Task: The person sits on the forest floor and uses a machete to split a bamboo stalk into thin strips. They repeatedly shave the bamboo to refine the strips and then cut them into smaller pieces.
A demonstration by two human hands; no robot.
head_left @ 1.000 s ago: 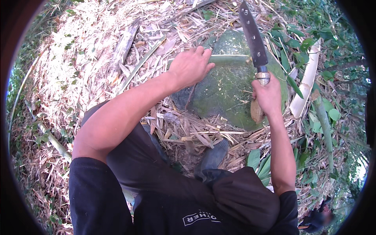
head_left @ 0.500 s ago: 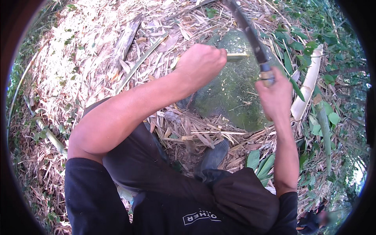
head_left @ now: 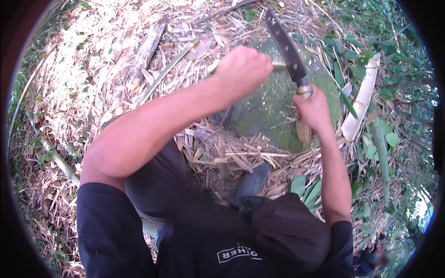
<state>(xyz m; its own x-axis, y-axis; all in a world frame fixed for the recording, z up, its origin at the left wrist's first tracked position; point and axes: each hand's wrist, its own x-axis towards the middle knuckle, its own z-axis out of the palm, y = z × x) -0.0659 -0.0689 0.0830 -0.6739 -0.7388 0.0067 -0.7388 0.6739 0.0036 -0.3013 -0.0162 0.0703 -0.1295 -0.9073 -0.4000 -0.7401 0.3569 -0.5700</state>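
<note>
My left hand (head_left: pixel 245 68) is closed around a pale strip of bamboo (head_left: pixel 279 64) held above a mossy green rock (head_left: pixel 264 116). One end of the strip shows past my knuckles, and a pale end also shows left of my wrist; the middle is hidden in my fist. In my right hand (head_left: pixel 316 110) is a large knife (head_left: pixel 285 45), gripped by its wooden handle, the dark blade pointing up and to the left. Near its lower half, the blade overlaps the strip's right end; whether they touch I cannot tell.
Right of the rock lies a pale split bamboo piece (head_left: pixel 363 99), with a green stalk (head_left: pixel 381 157) beyond it among leafy plants. A weathered wood piece (head_left: pixel 150 46) and a long green strip (head_left: pixel 169 72) lie on dry leaf litter. My dark boot (head_left: pixel 254 180) is below the rock.
My right hand and the knife have shifted left, bringing the blade across the strip's end. My left hand has moved slightly up and right, still gripping the strip.
</note>
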